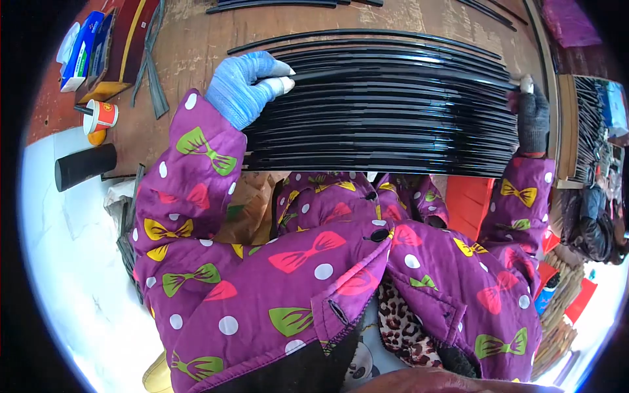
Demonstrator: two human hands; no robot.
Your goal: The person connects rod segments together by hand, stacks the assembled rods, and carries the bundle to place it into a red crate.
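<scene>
Many long, thin black strips (380,124) lie side by side across the wooden table in front of me. My left hand (246,85), in a light blue glove with bare fingertips, pinches the left end of one strip near the top of the row. At the right end of the row, my right hand (532,118), in a dark grey glove, has its fingertips closed at the far end of what looks like the same strip. The strip between my hands lies just over the others, and whether it touches them is unclear.
More black strips lie at the table's (190,52) far edge. Upper left are a blue box (82,52), a dark red box (131,46), a paper cup (101,116) and a black cylinder (85,166). A cardboard box (567,124) of dark pieces stands right.
</scene>
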